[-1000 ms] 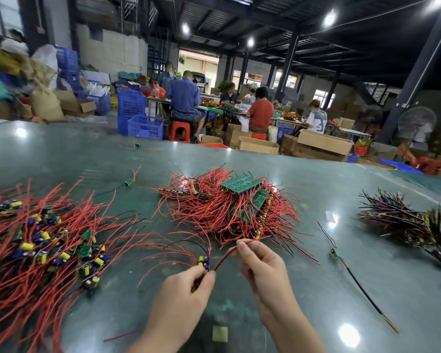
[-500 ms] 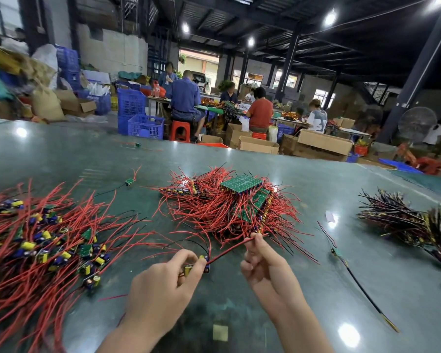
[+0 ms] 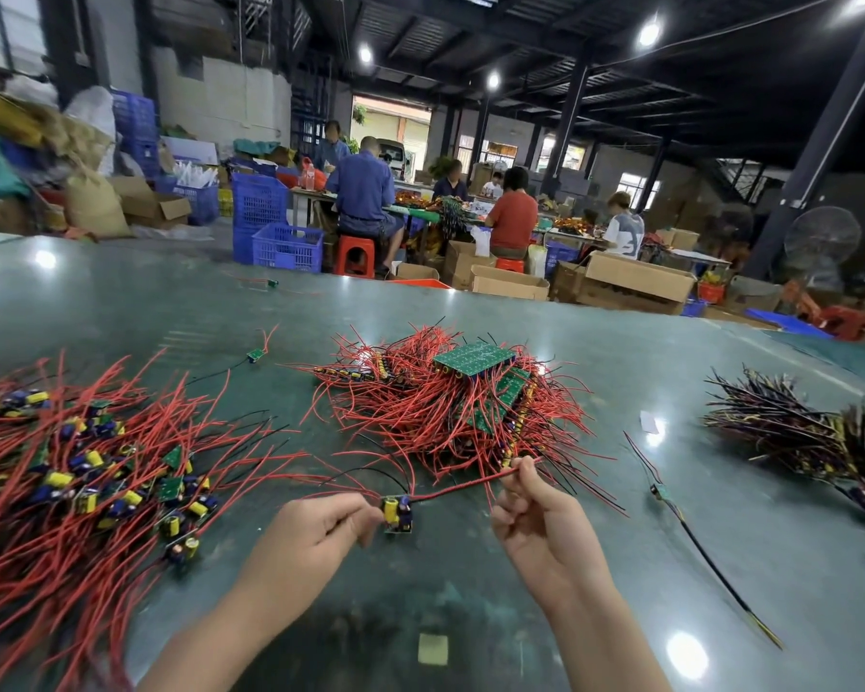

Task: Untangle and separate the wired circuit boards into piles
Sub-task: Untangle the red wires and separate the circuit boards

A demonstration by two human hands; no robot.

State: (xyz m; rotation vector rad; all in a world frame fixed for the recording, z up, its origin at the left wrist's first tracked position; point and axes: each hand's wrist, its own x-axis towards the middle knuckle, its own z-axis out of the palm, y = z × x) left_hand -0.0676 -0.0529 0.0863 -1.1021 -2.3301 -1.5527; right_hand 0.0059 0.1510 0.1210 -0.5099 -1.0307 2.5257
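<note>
My left hand [image 3: 315,529] pinches a small circuit board [image 3: 397,514] with a yellow capacitor, held just above the green table [image 3: 470,581]. Its red wire [image 3: 463,486] runs right to my right hand [image 3: 535,511], which pinches the wire's far end between thumb and fingers. Behind them lies a tangled heap of red-wired boards [image 3: 450,407] with green panels on top. A spread pile of separated boards with red wires [image 3: 81,481] covers the table's left side.
A bundle of dark-wired boards [image 3: 810,432] lies at the right. One loose black-wired board [image 3: 662,491] lies right of my right hand, another small board [image 3: 256,355] farther back. A yellowish tag [image 3: 433,649] sits near me. People work at tables beyond.
My left hand has moved left and drawn the small board out of the heap, turning it into view. My right hand slid up along the red wire, which is now stretched between both hands.
</note>
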